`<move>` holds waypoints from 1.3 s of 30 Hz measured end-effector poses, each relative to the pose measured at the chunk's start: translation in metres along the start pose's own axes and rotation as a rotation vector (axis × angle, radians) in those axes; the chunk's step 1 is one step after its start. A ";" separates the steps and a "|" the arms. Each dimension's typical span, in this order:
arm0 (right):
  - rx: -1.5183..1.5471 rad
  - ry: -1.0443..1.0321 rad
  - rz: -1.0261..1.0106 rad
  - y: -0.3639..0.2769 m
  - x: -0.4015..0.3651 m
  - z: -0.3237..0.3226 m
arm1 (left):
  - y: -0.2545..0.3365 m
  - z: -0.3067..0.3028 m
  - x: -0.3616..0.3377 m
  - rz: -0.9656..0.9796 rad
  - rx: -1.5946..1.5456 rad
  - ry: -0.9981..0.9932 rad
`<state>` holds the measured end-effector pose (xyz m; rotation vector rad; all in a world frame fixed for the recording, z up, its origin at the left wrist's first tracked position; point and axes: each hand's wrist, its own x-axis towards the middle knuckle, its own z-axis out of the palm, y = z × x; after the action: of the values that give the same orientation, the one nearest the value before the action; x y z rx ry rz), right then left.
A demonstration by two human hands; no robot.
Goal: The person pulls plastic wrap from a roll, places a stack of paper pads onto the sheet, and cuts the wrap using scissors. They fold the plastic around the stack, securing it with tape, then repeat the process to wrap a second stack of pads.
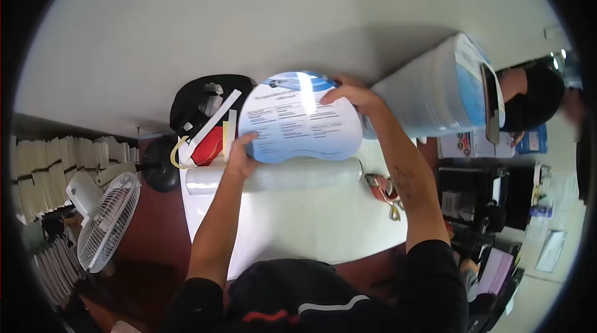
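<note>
Both my hands hold a glossy blue-and-white printed board (301, 115) with rounded ends, a wavy lower edge and columns of small text. My left hand (242, 154) grips its lower left edge, thumb on the printed face. At the upper right, my right hand (353, 95) grips the edge with its thumb across the front; its other fingers are mostly hidden behind. Just below the board, a roll of clear plastic film (292, 175) lies across the white table (305, 227). The board's thickness cannot be made out.
At right stands a tall wrapped stack (416, 93) with a similar print on its end. A red tape dispenser (380, 187) and scissors (395, 208) lie by my right forearm. A black bin (186, 100) holds scraps. A fan (109, 224) stands left; another person's arm (513, 84) is right.
</note>
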<state>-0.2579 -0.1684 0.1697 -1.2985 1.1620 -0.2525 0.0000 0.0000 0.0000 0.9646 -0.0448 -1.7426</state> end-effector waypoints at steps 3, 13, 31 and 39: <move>-0.118 0.218 -0.103 -0.014 -0.037 0.016 | 0.033 0.024 -0.025 -0.025 -0.155 -0.062; 0.371 0.517 -0.194 0.096 -0.271 0.079 | 0.020 0.068 -0.161 0.090 0.547 -0.209; 1.259 0.461 0.217 0.368 -0.399 0.071 | -0.230 0.108 -0.145 -0.377 0.890 -0.112; 1.167 0.541 0.068 0.397 -0.394 0.002 | -0.256 0.192 -0.079 -0.404 0.979 -0.068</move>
<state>-0.6105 0.2465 0.0428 -0.1437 1.1734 -1.0907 -0.3125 0.0894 0.0542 1.6906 -0.8628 -2.1486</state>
